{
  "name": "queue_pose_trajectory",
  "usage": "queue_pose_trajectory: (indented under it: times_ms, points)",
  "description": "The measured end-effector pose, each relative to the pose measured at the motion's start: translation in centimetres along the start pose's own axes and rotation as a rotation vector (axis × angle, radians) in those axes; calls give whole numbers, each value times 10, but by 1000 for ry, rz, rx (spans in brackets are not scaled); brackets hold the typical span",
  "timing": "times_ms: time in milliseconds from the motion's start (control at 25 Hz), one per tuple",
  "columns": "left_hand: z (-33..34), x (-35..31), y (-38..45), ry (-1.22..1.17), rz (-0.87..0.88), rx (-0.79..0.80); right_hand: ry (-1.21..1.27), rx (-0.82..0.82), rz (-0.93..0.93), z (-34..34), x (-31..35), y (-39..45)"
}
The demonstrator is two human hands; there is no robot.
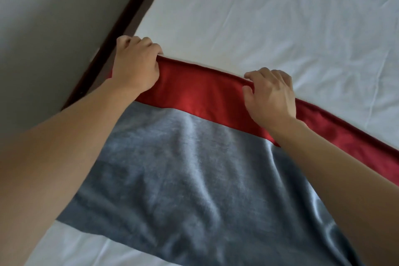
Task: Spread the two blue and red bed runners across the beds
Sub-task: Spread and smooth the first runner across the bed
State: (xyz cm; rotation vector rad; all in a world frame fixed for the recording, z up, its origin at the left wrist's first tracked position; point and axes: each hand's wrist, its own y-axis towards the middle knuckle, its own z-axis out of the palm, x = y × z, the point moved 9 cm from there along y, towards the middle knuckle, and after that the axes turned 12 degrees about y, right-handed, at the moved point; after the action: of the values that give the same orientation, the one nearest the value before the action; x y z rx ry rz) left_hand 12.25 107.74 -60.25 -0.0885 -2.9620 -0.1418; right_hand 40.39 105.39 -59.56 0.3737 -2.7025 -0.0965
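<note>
both hands grip the red edge of a runner on the bed

a blue and red bed runner (194, 168) lies over the white sheet of a bed (280, 17), filling the centre and lower part of the frame. its grey-blue velvety panel takes up the lower middle, rumpled with soft folds, and its red band runs from the left centre down toward the right edge of the frame.

the left hand (135, 65), at the left centre, has its fingers curled over the far edge of the red band, gripping it right at the side of the bed. the right hand (269, 95), just right of centre, pinches the same red edge with curled fingers and thumb. between the two hands the red edge is lifted slightly off the sheet.

the sheet shows light creases in the upper right. a dark wooden bed frame (133, 13) runs diagonally through the upper left, with a grey floor (54, 17) beyond it
</note>
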Motion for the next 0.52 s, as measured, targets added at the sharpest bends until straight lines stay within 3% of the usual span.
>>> queue_pose_trajectory:
  times_ms: [320, 520]
  points:
    - [9, 15, 23, 83, 63, -41, -69, 57, 14, 40, 25, 33]
    - [14, 7, 29, 57, 48, -54, -25, 7, 17, 40, 23, 43]
